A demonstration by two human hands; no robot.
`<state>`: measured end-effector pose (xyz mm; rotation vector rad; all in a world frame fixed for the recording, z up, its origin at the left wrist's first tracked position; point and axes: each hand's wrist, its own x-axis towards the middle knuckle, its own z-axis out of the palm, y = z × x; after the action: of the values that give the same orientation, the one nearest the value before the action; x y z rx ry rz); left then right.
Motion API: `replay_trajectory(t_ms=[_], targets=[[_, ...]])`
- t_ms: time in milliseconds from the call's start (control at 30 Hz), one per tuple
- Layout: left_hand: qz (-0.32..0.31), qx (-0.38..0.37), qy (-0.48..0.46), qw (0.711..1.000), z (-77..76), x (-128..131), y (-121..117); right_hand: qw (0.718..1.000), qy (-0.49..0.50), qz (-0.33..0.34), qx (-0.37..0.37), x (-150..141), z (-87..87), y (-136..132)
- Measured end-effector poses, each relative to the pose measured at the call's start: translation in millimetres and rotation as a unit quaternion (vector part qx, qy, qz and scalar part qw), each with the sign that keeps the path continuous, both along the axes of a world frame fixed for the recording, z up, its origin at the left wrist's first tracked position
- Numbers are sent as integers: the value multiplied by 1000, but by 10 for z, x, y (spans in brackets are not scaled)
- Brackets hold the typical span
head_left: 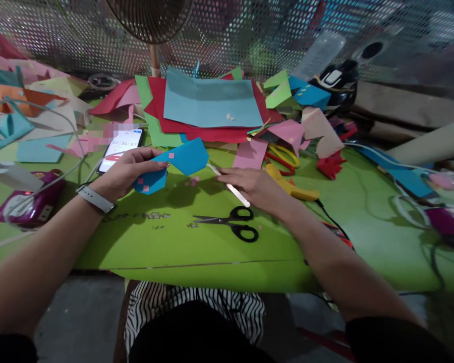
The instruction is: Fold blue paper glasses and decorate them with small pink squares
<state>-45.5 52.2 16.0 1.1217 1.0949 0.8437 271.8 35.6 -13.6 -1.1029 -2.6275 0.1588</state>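
Observation:
My left hand (126, 170) holds a folded blue paper piece (176, 164) with small pink squares stuck on it, a little above the green table (166, 247). My right hand (255, 186) rests on the table with its fingers curled over a thin white stick (232, 189). Black scissors (232, 224) lie just in front of my right hand. A few tiny pink paper bits (192, 180) lie under the blue piece.
A phone (121, 146) lies behind my left hand. Stacked red, green and blue sheets (212, 106) sit at the back centre. A yellow glue gun (289, 184), yellow-handled scissors (285, 154), a purple device (30, 204) at left, cables and paper scraps surround the work spot.

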Motion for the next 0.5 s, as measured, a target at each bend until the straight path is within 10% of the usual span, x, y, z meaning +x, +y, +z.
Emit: replay_trajectory(t_ms=[300, 500], targets=[[-1, 12, 10, 1000, -3, -21, 25, 998, -19, -23, -48, 71, 449, -210], [9, 12, 20, 1000, 10, -30, 37, 981, -22, -195, -10, 481, 904, -404]])
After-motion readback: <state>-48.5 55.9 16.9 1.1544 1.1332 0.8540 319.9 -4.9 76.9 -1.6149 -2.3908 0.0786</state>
